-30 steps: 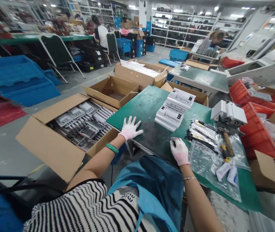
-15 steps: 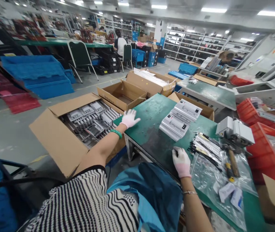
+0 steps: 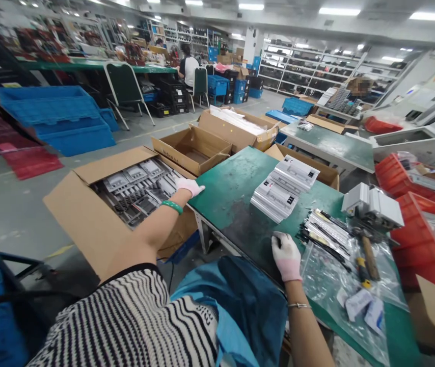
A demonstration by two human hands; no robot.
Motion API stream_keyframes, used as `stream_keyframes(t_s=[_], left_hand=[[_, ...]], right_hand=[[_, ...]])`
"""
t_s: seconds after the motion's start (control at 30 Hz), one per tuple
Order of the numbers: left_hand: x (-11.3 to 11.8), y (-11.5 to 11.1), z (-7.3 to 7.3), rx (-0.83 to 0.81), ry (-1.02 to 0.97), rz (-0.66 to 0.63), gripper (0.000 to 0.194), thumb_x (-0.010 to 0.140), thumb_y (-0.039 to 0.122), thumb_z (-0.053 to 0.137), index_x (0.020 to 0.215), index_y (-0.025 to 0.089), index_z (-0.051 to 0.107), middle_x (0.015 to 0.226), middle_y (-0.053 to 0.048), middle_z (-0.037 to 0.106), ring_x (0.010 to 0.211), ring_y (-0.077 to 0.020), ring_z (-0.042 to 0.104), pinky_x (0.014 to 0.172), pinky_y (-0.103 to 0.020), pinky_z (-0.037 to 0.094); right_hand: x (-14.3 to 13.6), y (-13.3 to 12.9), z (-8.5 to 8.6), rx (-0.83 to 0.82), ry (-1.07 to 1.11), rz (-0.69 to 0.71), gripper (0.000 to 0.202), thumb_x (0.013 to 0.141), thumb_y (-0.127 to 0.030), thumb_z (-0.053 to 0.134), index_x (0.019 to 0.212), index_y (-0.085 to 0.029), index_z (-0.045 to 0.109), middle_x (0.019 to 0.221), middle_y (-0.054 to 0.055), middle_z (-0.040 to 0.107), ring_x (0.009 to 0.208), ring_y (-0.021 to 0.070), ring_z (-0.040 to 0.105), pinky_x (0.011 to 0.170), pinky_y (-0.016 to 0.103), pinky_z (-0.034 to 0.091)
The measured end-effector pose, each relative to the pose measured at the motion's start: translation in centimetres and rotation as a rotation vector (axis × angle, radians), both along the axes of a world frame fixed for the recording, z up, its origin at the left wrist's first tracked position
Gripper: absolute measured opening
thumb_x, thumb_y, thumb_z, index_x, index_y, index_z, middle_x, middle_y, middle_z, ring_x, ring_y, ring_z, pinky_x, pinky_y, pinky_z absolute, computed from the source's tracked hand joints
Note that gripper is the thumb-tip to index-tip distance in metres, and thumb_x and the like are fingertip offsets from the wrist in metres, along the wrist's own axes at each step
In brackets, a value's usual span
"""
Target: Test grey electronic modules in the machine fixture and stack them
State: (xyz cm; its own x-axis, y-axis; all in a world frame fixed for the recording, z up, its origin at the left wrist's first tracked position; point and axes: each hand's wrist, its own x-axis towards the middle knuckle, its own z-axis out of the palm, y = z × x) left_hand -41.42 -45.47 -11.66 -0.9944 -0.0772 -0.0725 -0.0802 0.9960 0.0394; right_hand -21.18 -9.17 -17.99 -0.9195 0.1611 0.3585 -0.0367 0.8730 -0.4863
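Note:
My left hand, in a white and pink glove, is over the right edge of an open cardboard box beside the table corner. Its thumb points out to the right and the fingers reach over the box; nothing shows in it. Inside the box lie several silver metal housings. My right hand, gloved alike, rests with curled fingers on the near edge of the green table, and no object shows in it. Two ribbed silver metal housings lie side by side on the table beyond it.
Right of my right hand lie a bundle of thin strips, a hammer, a yellow-black handled tool and plastic bags. Finished-looking metal blocks stand behind. Red bins are at right; another cardboard box is beyond the table.
My left hand has moved left from above the table corner to the edge of the cardboard box. My right hand has stayed in place on the table edge.

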Motion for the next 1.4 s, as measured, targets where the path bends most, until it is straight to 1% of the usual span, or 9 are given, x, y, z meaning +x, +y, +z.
stream_keyframes(t_s=[0.13,0.2,0.3,0.4,0.5,0.67,0.8,1.1,1.4], left_hand=[[4.7,2.4,-1.1,0.021,0.076,-0.272,0.07,0.088,0.054,0.042,0.146,0.014,0.046,0.154,-0.017,0.041,0.146,-0.0337,0.03,0.119,-0.053,0.014],[7.4,4.4,-2.2,0.128,0.049,-0.56,0.068,0.089,0.054,0.04,0.147,0.019,0.044,0.158,-0.01,0.037,0.147,-0.0246,0.031,0.12,-0.039,0.019],[10.1,5.8,-3.1,0.287,0.046,-0.775,0.064,0.089,0.059,0.036,0.132,0.019,0.061,0.147,-0.012,0.053,0.139,-0.025,0.044,0.114,-0.036,0.031],[10.4,4.2,-2.1,0.28,0.076,-0.519,0.065,0.089,0.067,0.03,0.083,0.021,0.075,0.098,-0.015,0.076,0.106,-0.0284,0.067,0.089,-0.036,0.047],[9.3,1.3,-0.1,0.237,0.146,-0.223,0.069,0.091,0.068,0.027,0.058,0.02,0.065,0.067,-0.013,0.069,0.081,-0.0282,0.07,0.071,-0.035,0.045],[7.1,0.1,0.4,0.282,0.291,-0.041,0.052,0.098,0.045,0.023,0.114,0.019,0.065,0.105,-0.01,0.073,0.098,-0.0246,0.067,0.083,-0.034,0.047],[4.3,3.4,-1.2,0.3,0.349,-0.077,0.047,0.092,0.043,0.047,0.131,0.019,0.055,0.134,-0.009,0.061,0.122,-0.0239,0.056,0.105,-0.033,0.039],[-3.7,12.6,-3.2,0.307,0.35,-0.187,0.043,0.092,0.04,0.049,0.129,0.018,0.056,0.133,-0.012,0.06,0.127,-0.0257,0.049,0.112,-0.04,0.03],[-4.1,13.9,-3.7,0.269,0.311,-0.18,0.031,0.092,0.039,0.051,0.11,0.018,0.065,0.121,-0.013,0.063,0.116,-0.0272,0.053,0.103,-0.041,0.036]], right_hand=[[0.0,0.0,0.2,0.005,-0.011,-0.017,0.027,0.092,-0.031,0.046,0.095,-0.019,0.07,0.098,0.009,0.07,0.088,0.0214,0.064,0.078,0.03,0.046],[0.1,0.1,0.2,-0.002,-0.007,-0.012,0.027,0.091,-0.031,0.046,0.095,-0.019,0.07,0.098,0.009,0.07,0.089,0.0213,0.064,0.079,0.03,0.046],[0.2,0.2,0.0,-0.015,-0.001,0.003,0.028,0.091,-0.032,0.046,0.095,-0.018,0.07,0.098,0.01,0.07,0.089,0.0213,0.064,0.08,0.03,0.046],[0.2,0.4,-0.1,-0.019,0.009,0.006,0.031,0.091,-0.034,0.045,0.096,-0.017,0.071,0.098,0.01,0.07,0.089,0.0218,0.064,0.08,0.031,0.046],[0.2,0.4,-0.2,-0.018,0.016,0.002,0.034,0.091,-0.036,0.043,0.096,-0.017,0.071,0.098,0.011,0.07,0.089,0.0218,0.063,0.081,0.031,0.046],[0.4,0.4,-0.1,-0.021,0.0,-0.016,0.038,0.09,-0.04,0.041,0.097,-0.017,0.071,0.099,0.011,0.07,0.09,0.0222,0.064,0.081,0.031,0.046],[0.6,0.4,0.1,-0.012,-0.007,-0.029,0.04,0.09,-0.042,0.04,0.098,-0.017,0.071,0.1,0.012,0.07,0.09,0.0231,0.064,0.079,0.032,0.046],[0.5,0.6,-0.1,-0.001,0.012,0.011,0.044,0.091,-0.045,0.038,0.096,-0.016,0.07,0.096,0.013,0.07,0.087,0.0236,0.064,0.08,0.034,0.047],[0.5,0.5,-0.3,-0.016,-0.016,-0.029,0.046,0.09,-0.05,0.04,0.097,-0.016,0.07,0.096,0.013,0.07,0.085,0.0234,0.065,0.078,0.033,0.049]])
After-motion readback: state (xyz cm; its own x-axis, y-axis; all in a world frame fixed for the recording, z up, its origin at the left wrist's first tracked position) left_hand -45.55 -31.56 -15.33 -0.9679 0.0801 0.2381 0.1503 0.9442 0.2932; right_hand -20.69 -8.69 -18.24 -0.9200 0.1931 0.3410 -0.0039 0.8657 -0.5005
